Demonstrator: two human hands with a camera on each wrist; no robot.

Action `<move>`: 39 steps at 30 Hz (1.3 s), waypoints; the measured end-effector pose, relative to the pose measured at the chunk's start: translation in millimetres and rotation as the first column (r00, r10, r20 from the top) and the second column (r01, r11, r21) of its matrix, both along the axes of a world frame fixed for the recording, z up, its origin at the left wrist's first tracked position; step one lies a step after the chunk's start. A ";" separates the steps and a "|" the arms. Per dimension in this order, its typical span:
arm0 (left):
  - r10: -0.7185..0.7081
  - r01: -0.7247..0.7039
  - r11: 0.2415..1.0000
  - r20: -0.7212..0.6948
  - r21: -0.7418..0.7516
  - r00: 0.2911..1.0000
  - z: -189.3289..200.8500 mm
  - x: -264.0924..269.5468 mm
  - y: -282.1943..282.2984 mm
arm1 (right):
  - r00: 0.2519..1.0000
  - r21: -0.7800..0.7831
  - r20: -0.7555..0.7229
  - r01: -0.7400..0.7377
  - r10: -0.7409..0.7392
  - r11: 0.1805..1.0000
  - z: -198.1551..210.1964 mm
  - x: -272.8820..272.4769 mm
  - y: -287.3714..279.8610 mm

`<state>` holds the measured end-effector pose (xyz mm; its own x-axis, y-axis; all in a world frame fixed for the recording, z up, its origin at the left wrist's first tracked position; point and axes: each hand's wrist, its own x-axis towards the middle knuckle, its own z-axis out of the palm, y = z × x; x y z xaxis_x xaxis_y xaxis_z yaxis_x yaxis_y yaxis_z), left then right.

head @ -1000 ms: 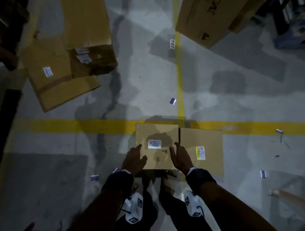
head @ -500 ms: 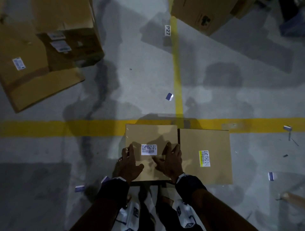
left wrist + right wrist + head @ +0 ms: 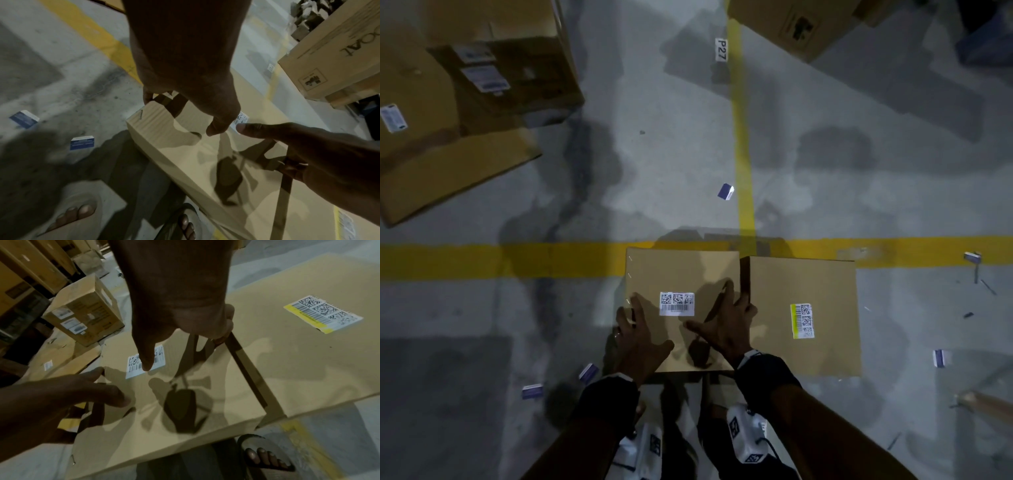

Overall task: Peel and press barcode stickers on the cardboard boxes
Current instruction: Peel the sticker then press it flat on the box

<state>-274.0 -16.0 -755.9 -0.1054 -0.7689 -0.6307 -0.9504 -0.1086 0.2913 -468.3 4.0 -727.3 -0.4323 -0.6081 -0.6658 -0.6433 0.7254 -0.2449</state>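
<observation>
Two flat cardboard boxes lie side by side on the floor. The left box [image 3: 681, 270] carries a white barcode sticker [image 3: 676, 303] on its top. The right box [image 3: 822, 284] carries a yellow-edged sticker [image 3: 802, 320]. My left hand [image 3: 647, 325] holds the left box's left edge, fingers hooked over the side [image 3: 148, 97] and thumb above the top. My right hand [image 3: 717, 317] holds its right edge. Its fingers [image 3: 225, 327] dip into the gap between the boxes, and its thumb points at the white sticker [image 3: 146, 361].
Larger cartons [image 3: 510, 78] and a flattened sheet [image 3: 448, 171] lie at the back left, another carton [image 3: 791, 24] at the back right. Blue-and-white paper scraps [image 3: 725, 191] dot the concrete floor. Yellow floor lines [image 3: 517, 257] cross under the boxes. My sandalled feet [image 3: 265, 456] stand just behind them.
Both hands moved from the box's near part outward to its side edges. The right hand's fingers slid into the gap between the boxes. The head view shifted slightly.
</observation>
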 end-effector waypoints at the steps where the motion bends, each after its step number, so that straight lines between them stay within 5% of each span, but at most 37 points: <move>1: 0.019 -0.019 1.000 0.008 -0.009 1.000 0.0 1.5 0.0 | 1.000 -0.006 0.004 -0.007 0.007 1.000 0.4 -0.8 -0.6; 7: 0.071 -0.071 0.997 0.002 0.018 0.997 19.7 14.2 1.9 | 0.998 -0.089 0.057 0.016 -0.011 0.996 10.9 7.5 2.1; 14: 0.138 -0.140 0.989 -0.047 -0.045 0.989 102.3 17.6 -0.2 | 0.999 -0.203 0.047 0.005 0.005 0.979 81.9 17.0 -2.4; 21: 0.114 -0.131 0.966 -0.086 -0.221 0.990 216.2 25.6 -14.9 | 0.999 -0.279 0.033 0.040 -0.032 0.959 209.8 19.4 -17.6; 30: 0.144 -0.162 0.958 -0.089 -0.238 0.986 412.4 31.6 -35.2 | 0.998 -0.366 0.035 0.055 -0.045 0.929 390.2 34.6 -28.6; 39: 0.185 -0.209 0.871 -0.099 -0.444 0.978 552.4 53.0 -25.9 | 0.999 -0.527 0.047 0.005 0.023 0.850 528.5 47.2 -22.3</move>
<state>-220.9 -41.9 -203.4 0.0553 -0.9762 -0.2097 -0.9056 -0.1375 0.4013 -421.0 -18.2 -198.8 -0.4005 -0.8770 -0.2653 -0.6258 0.4733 -0.6200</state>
